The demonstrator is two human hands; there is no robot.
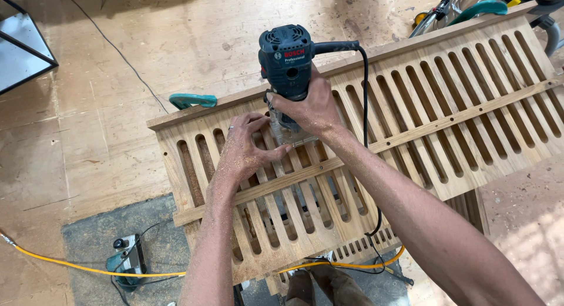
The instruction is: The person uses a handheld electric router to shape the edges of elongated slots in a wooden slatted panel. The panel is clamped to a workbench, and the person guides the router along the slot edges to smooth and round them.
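Our right hand (308, 109) is wrapped tight around the body of the blue router (286, 62), which stands upright on the slatted panel (446, 100) near its left end. Our left hand (242, 153) lies flat on the slats, fingertips curled against the router's clear base (288, 132). A green clamp (192, 100) grips the panel's far edge.

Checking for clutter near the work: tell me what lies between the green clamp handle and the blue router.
In the head view, only the panel's plain top rail and bare plywood floor lie between the clamp handle and the router.
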